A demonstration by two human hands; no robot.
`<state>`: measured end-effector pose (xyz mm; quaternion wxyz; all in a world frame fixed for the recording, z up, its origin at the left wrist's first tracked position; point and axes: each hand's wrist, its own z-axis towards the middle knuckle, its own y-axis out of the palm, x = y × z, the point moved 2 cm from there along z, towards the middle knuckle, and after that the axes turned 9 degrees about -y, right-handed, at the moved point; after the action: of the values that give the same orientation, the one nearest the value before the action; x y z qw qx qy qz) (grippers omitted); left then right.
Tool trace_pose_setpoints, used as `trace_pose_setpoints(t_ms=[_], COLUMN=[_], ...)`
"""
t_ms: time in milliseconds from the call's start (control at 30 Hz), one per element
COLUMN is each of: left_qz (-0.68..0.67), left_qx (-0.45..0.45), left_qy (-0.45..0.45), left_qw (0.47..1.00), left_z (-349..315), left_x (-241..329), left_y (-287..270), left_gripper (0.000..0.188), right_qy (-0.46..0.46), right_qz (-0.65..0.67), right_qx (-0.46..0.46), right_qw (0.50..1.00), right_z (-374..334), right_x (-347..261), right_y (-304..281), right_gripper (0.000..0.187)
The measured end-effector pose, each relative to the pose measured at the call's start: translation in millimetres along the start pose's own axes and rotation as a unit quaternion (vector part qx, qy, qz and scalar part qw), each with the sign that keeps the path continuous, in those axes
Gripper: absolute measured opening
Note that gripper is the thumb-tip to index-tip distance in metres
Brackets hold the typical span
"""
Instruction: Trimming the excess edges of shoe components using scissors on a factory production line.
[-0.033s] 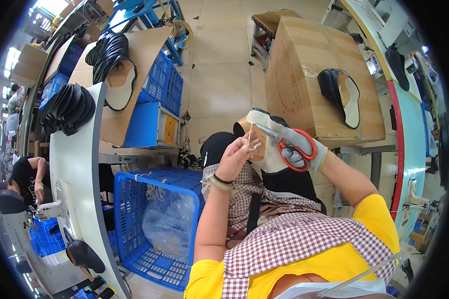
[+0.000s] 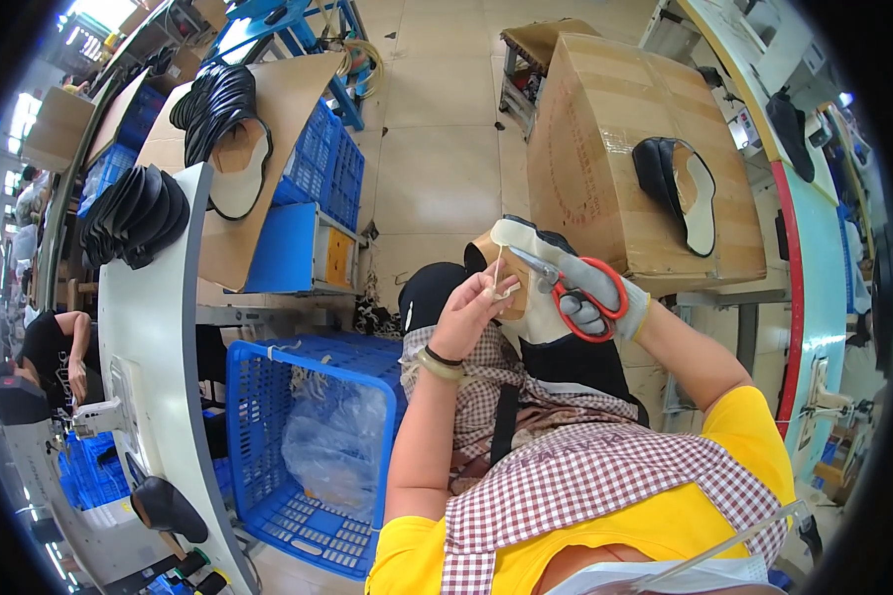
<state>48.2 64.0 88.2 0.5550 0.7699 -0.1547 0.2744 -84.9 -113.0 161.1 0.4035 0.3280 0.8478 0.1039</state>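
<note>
My left hand [image 2: 473, 309] is bare and pinches a thin pale strip [image 2: 508, 292] between thumb and fingertips. The strip runs up, taut, to the pale edge of a shoe upper [image 2: 544, 319], which has a black outside and a tan inner part. My right hand [image 2: 615, 288], in a grey glove, is closed around red-handled scissors [image 2: 593, 262]. Their metal blades point up and left, close to the strip and the upper's edge. The gloved fingers also lie against the upper, and some are hidden behind it. The upper rests above my lap.
A blue crate [image 2: 308, 540] with clear plastic bags [image 2: 337, 436] stands at my left. A large cardboard box [image 2: 605, 159] at the right bears another black upper [image 2: 665, 178]. Stacked black uppers [image 2: 218, 109] lie far left. Beyond the white table [image 2: 159, 327], a person [image 2: 55, 347] sits by a sewing machine.
</note>
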Motion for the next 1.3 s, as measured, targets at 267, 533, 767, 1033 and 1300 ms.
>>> trace_pose_setpoints(t_ms=[267,533,767,1033,1300], left_qz=[0.008,0.048,0.039,0.219,0.284], left_qx=[0.003,-0.008,-0.006,0.118,0.354], left_qy=[-0.004,0.002,0.000,0.156,0.073], left_qw=[1.000,0.999,0.999,0.956,0.888], left_z=[1,2,1,1,44], left_x=[0,-2,-4,-1,24], left_y=[1,2,2,2,-28], left_gripper=[0.006,0.008,0.009,0.011,0.026], right_qy=[0.018,-0.014,-0.032,-0.011,-0.044], right_qz=[0.003,0.037,0.026,0.042,0.021], right_qx=[-0.040,-0.022,-0.068,0.096,0.072], right_qw=[0.999,0.999,0.997,0.994,0.996], right_z=[12,8,16,27,21], right_x=[-3,-2,-5,16,16], right_y=[4,28,39,44,46], right_gripper=[0.045,0.043,0.041,0.048,0.053])
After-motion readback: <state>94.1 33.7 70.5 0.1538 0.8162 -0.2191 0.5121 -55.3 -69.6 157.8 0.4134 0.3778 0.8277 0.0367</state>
